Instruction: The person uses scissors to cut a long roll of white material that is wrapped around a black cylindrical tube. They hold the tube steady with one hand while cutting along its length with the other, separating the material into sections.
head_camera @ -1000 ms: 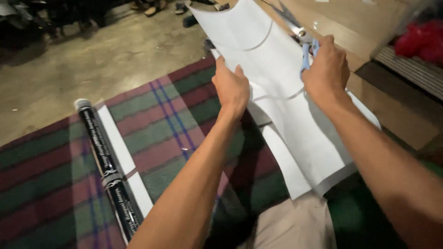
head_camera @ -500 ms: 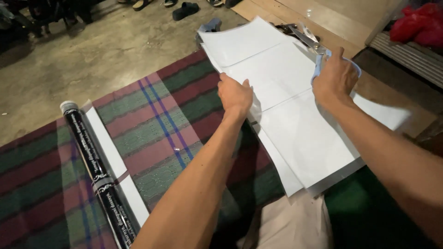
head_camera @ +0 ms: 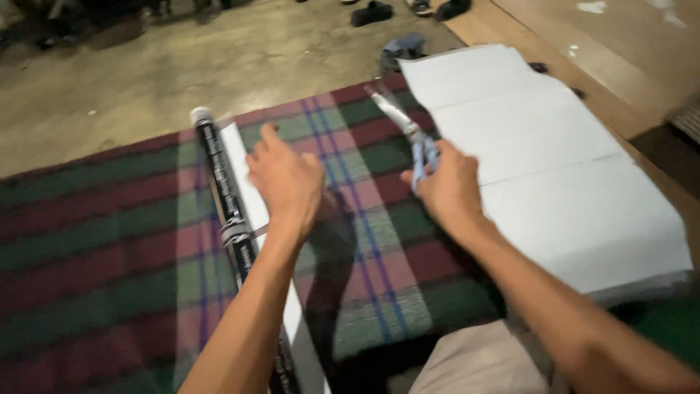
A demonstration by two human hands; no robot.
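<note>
From the head camera, looking down, the right hand [head_camera: 452,191] is curled shut around the blue handles of the scissors [head_camera: 408,138]. The shiny blades stick out of the fist and point up toward 11 o'clock. They are blurry, so I cannot tell if the blades are open or closed. The scissors are over the cloth [head_camera: 109,241], just beside the left edge of the paper [head_camera: 554,168]. The left hand [head_camera: 286,179] holds nothing. Its fingers are close together and bent a little, with the thumb out to the side, and the palm faces down over the cloth. I cannot tell if it touches the cloth. The left hand is at 9 o'clock from the right hand, a small gap between them. At 9 o'clock from the left hand lies a long black tube [head_camera: 222,204] with a white cap at its far end. It runs from 12 o'clock down to 6 o'clock. A narrow white strip [head_camera: 244,179] lies along the tube on its right side, and the left hand is partly over it. The cloth is checked in red and green with blue lines, and it covers most of the floor [head_camera: 146,66] near the person. The paper is big and white, with fold lines across it, and it lies flat at 3 o'clock from the right hand. A few dark shoes [head_camera: 372,13] sit on the grey floor at 12 o'clock, far from the hands.
</note>
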